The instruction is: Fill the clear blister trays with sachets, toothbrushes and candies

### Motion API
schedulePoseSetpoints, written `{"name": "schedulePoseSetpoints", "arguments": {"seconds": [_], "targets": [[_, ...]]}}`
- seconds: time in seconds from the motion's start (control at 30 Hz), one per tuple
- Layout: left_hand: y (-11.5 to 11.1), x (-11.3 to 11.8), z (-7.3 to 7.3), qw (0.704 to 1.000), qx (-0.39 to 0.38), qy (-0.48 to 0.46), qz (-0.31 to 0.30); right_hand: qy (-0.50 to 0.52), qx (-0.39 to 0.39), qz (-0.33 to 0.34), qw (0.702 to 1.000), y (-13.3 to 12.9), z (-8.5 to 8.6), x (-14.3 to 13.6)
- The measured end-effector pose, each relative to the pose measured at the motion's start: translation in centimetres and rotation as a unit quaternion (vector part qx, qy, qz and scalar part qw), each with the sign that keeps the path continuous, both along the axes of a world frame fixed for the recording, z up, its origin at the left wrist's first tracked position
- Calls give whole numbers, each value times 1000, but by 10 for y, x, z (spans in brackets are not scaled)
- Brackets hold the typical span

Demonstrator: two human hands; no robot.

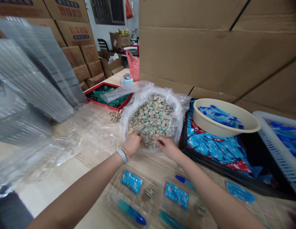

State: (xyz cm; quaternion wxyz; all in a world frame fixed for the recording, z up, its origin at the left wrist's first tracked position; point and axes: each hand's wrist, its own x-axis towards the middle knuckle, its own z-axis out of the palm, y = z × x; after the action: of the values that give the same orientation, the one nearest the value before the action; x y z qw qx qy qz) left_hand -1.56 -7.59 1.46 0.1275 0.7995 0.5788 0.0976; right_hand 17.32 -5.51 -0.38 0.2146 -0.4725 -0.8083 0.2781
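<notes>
A clear plastic bag [178, 114], its mouth rolled wide, stands full of small flat green-and-tan packets [152, 116]. My left hand [133, 143], with bangles at the wrist, is at the bag's near left side, its fingers curled down onto the packets. Opposite it, my right hand [169, 146] has thumb and fingers pinched together over the near right packets. What either hand holds is too small to make out. Below my hands lie clear plastic trays holding blue patterned packets [131, 181], a small striped bundle [149, 191] and a blue-green pen-shaped item [132, 212].
Left are stacked clear plastic trays [31, 63] and a red-rimmed tray [102, 102] of green pieces. A black crate [210, 163] with blue and red packets, a cream basin [224, 127] and a white basket [269, 143] stand right. Cardboard [198, 47] walls the back.
</notes>
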Motion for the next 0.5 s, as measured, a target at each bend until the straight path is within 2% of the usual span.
{"name": "schedulePoseSetpoints", "arguments": {"seconds": [0.17,0.23,0.33,0.4,0.5], "targets": [[-1,21,-3,997,-71,-3,12,-33,-15,32,999,0,-3,-5],[1,21,-6,997,-75,-21,9,-53,-14,40,998,-1,-5,-4],[5,15,-8,992,-83,-96,-7,-40,-20,40,998,-3,-8,-2],[8,10,-8,984,-97,-150,19,-10,-42,23,999,-3,-9,-4],[11,8,-9,954,-168,-233,82,12,-92,10,996,-4,-8,-11]]}}
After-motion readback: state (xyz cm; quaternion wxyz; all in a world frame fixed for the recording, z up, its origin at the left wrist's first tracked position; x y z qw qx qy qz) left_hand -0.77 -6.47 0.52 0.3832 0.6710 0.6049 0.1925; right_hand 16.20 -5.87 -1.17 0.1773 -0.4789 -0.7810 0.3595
